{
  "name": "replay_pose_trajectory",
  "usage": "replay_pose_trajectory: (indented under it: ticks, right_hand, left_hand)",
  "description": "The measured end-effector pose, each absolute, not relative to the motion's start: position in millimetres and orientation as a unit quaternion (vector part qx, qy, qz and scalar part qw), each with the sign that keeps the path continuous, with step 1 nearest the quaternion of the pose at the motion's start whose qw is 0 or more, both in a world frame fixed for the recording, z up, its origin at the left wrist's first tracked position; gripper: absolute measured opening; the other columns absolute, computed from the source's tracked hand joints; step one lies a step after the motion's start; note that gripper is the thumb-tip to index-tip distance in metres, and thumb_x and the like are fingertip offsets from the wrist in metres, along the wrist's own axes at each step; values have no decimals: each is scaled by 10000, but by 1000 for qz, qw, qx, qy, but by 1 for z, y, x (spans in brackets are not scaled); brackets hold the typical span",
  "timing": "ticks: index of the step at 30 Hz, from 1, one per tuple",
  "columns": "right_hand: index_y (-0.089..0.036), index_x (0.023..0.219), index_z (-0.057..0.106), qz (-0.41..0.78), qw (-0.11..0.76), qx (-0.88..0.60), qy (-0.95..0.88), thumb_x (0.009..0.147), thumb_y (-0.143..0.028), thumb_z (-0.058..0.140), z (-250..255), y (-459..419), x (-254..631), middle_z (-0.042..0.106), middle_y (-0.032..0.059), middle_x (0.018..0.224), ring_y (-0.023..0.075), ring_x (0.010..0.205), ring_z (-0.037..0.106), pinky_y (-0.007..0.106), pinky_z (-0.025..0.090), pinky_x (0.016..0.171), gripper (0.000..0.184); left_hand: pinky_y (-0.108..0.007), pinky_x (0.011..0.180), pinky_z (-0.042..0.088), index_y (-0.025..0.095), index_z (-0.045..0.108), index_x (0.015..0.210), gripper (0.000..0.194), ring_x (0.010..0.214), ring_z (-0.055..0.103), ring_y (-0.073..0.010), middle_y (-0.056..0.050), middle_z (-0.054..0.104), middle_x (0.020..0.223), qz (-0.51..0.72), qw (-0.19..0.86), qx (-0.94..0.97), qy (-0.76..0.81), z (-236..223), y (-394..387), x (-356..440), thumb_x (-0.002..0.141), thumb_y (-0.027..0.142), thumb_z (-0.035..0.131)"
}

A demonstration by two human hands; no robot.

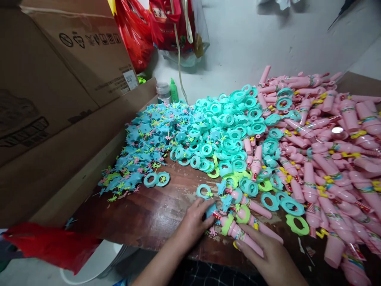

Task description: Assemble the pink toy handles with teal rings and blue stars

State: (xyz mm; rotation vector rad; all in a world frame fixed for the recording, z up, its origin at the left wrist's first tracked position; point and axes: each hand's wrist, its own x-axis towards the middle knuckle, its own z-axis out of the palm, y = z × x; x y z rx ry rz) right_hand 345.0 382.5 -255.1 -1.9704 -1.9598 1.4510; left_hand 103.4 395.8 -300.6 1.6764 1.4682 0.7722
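Observation:
My left hand [195, 218] is closed, its fingertips pinched at a blue star-shaped piece [211, 209] at the table's near side. My right hand [268, 250] is wrapped around the lower part of a pink plastic toy [235, 230], which lies tilted on the table. That toy wears a green wavy ring [227, 224], and a red-and-white striped tip points at my left fingers. Just behind it lies a second pink toy with a green ring [243, 214]. A third pink toy [253, 204] rests farther back, near loose blue stars [226, 201]. A teal ring [204, 191] lies beyond my left hand.
Blue star pieces with small coloured palm-tree shapes are heaped at left [139, 147]. Teal rings [229, 119] form the middle pile, pink toys [336, 159] the right one. A cardboard box [74, 59] borders the left. A red bag [50, 242] hangs over a white bucket [98, 262].

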Motion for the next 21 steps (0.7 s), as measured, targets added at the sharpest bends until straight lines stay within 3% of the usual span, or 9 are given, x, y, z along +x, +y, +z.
replay_pose_trajectory:
  ticks: [3,6,11,14,17,21]
  right_hand:
    - [-341,1321,581,428,-16,-621,-656,812,-687,519,-247,390,346,496,-11,1363,195,1301,471,232,402,1075,619]
    - [-365,1295,592,358,-67,-602,-710,849,-602,502,-225,402,336,561,-1,1283,202,1198,551,248,437,969,513]
    - [-333,1172,656,202,-236,-571,-760,899,-332,430,-166,436,283,647,62,1048,226,972,636,301,434,823,354]
    - [-255,1067,699,169,-313,-552,-754,907,-291,430,-146,450,258,651,88,981,244,960,642,311,439,806,314]
    - [-301,1097,681,164,-261,-554,-773,924,-318,419,-158,438,267,658,52,972,233,950,645,328,462,820,315]
    - [-366,1272,568,112,-25,-532,-839,885,-307,531,-209,396,318,640,-49,1103,118,915,647,218,497,780,393]
  left_hand:
    - [-251,917,478,318,556,1306,440,995,571,-138,-27,577,1066,293,384,667,567,-300,398,102,875,233,576]
    - [-260,922,478,309,538,1322,447,1012,572,-143,-33,565,1071,282,393,674,559,-300,399,100,881,247,573]
    - [-269,924,479,336,489,1355,464,1031,573,-140,-30,550,1101,282,418,672,542,-299,398,99,903,244,537]
    - [-270,928,482,340,488,1355,466,1041,574,-144,-28,562,1102,291,428,669,534,-298,400,98,904,238,537]
    - [-278,948,485,342,501,1351,455,1049,578,-149,-31,577,1106,304,413,673,534,-299,400,96,908,243,533]
    - [-278,993,473,362,413,1422,521,1134,563,-158,-50,557,1225,333,374,676,540,-294,391,93,922,260,518]
